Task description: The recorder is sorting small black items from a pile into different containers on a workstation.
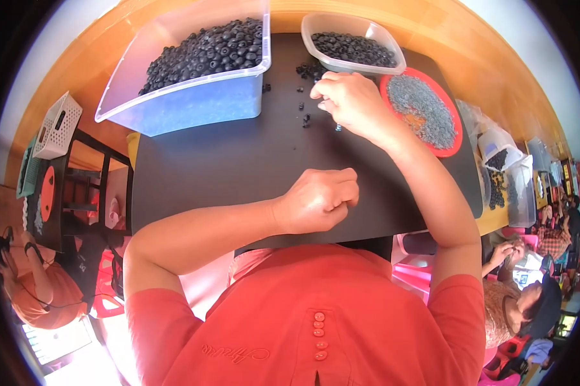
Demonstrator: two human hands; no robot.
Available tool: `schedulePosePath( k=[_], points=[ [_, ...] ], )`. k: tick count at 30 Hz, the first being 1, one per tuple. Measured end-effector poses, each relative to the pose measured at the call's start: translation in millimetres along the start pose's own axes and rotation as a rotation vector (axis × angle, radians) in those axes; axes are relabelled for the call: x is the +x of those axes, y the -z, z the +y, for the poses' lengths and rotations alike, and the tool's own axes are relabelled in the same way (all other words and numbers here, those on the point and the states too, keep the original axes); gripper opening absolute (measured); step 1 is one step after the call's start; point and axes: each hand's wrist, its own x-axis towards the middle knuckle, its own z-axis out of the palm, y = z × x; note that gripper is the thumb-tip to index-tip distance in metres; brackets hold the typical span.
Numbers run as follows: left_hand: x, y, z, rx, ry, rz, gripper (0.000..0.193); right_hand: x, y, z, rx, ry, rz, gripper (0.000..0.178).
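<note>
The right hand (349, 101) reaches forward over the black mat (238, 167), its fingers drawn together and curled down so the tips press among a scatter of small black round parts (305, 119) lying loose on the mat; whether a piece is pinched between the fingertips cannot be told, since the knuckles cover them. Most of those loose parts lie just to the left of and in front of the fingertips, with a denser cluster (310, 69) at the foot of the small clear tub (353, 46), which holds more of the same dark pieces. The left hand (319, 201) rests nearer the body on the mat, closed into a loose fist with the thumb folded against the fingers; what it holds, if anything, is hidden. Just to the right of the right hand sits a red round tray (454, 145) filled with fine grey bits, touching the wrist side of the hand. To the far left a large clear bin (193, 106) piled with black round parts stands on the mat's rear corner. Between the bin and the right hand the mat is bare, and a broad bare stretch lies between the two hands. The mat's near edge runs just below the left fist, and its right edge passes under the right forearm beside the tray.
</note>
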Motion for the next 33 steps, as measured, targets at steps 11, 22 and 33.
schedulePosePath(
  k=[11,22,33],
  points=[
    [-1.2,-5.5,-7.8,-0.039,0.006,0.082,0.014,21.8,-28.8,2.3,-0.161,0.097,-0.114,0.011],
    [-2.4,-6.0,-6.3,-0.011,0.03,0.054,0.015,11.3,-27.4,13.5,-0.456,-0.113,0.008,0.018],
    [1.8,-4.4,-11.3,-0.285,0.033,0.198,0.018,-15.3,-0.4,19.3,0.613,-0.315,0.138,0.031]
  ],
)
